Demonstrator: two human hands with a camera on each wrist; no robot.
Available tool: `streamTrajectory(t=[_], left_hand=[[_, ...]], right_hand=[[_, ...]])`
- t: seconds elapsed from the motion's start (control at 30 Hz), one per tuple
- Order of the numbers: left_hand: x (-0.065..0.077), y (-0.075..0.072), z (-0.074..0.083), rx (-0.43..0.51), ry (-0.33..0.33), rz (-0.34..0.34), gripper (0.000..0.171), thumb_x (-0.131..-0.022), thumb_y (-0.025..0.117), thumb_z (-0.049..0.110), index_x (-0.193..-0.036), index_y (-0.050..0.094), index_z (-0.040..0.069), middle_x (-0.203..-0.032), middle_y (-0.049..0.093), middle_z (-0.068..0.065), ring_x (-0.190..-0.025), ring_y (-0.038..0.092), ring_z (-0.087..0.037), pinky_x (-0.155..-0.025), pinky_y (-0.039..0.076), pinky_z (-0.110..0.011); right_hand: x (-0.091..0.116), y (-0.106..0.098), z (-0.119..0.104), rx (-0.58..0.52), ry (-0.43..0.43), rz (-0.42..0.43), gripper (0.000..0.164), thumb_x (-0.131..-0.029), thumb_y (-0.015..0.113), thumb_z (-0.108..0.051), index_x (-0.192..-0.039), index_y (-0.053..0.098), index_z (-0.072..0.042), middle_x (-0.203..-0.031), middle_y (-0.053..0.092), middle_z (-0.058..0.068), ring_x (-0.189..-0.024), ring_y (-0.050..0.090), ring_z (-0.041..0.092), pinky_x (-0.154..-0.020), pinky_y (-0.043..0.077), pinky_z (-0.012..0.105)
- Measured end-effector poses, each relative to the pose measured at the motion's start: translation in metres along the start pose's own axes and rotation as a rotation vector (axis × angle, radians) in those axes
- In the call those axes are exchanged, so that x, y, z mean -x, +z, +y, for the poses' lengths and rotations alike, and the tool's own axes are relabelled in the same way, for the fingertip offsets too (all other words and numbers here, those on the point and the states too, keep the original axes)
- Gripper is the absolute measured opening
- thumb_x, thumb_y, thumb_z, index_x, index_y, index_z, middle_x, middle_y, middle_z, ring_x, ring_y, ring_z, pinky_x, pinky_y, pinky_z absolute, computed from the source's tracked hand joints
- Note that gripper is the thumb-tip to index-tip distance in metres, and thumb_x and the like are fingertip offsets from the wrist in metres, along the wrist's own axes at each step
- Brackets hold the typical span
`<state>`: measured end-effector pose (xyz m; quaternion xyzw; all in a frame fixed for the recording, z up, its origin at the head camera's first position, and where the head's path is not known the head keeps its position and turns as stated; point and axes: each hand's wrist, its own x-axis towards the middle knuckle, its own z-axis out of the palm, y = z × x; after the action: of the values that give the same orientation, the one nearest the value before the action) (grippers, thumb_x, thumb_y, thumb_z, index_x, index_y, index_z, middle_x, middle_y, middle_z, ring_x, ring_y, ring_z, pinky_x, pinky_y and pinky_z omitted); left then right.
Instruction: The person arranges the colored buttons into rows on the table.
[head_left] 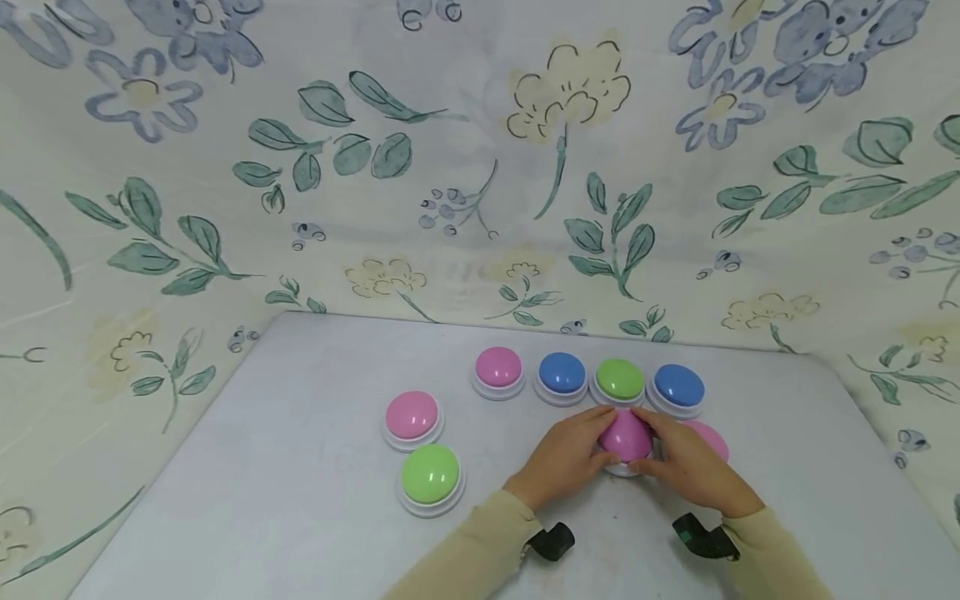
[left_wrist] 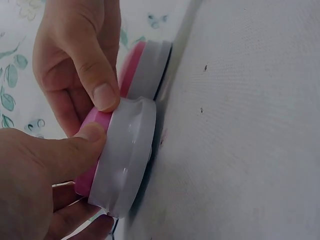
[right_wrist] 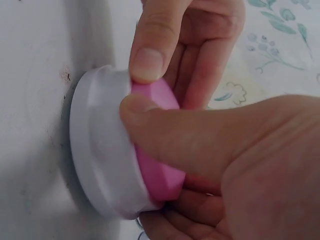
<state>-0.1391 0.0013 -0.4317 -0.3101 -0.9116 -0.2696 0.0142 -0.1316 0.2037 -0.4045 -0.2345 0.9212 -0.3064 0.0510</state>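
Both hands hold one pink push button (head_left: 626, 435) with a white round base. My left hand (head_left: 566, 457) grips it from the left, and my right hand (head_left: 692, 463) grips it from the right. Seen in the left wrist view, the thumbs press near the seam where the pink dome (left_wrist: 88, 176) meets the white base (left_wrist: 127, 155). Fingers curl round the far side. From the right wrist view, the base (right_wrist: 102, 145) sits on or just above the tabletop; I cannot tell which. A second pink button (head_left: 708, 437) is partly hidden behind my right hand.
Behind the hands stand a green button (head_left: 620, 379), two blue ones (head_left: 562, 373) and a pink one (head_left: 498, 367). To the left are another pink button (head_left: 412, 415) and a green button (head_left: 431, 474). A flowered cloth (head_left: 465, 208) rises behind the white table (head_left: 300, 500).
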Motion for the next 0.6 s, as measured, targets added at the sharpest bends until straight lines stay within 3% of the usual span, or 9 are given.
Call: streamTrajectory(t=[0.6], left_hand=[[-0.0067, 0.004, 0.006, 0.029, -0.023, 0.008, 0.057, -0.096, 0.07, 0.021, -0.145, 0.051, 0.001, -0.148, 0.053, -0.011, -0.136, 0.05, -0.019, -0.111, 0.039, -0.023]], right_hand=[[-0.0027, -0.0021, -0.0021, 0.0, 0.059, -0.08, 0.067, -0.089, 0.072, -0.001, -0.143, 0.038, 0.015, -0.142, 0.048, 0.032, -0.125, 0.053, 0.045, -0.102, 0.047, 0.057]])
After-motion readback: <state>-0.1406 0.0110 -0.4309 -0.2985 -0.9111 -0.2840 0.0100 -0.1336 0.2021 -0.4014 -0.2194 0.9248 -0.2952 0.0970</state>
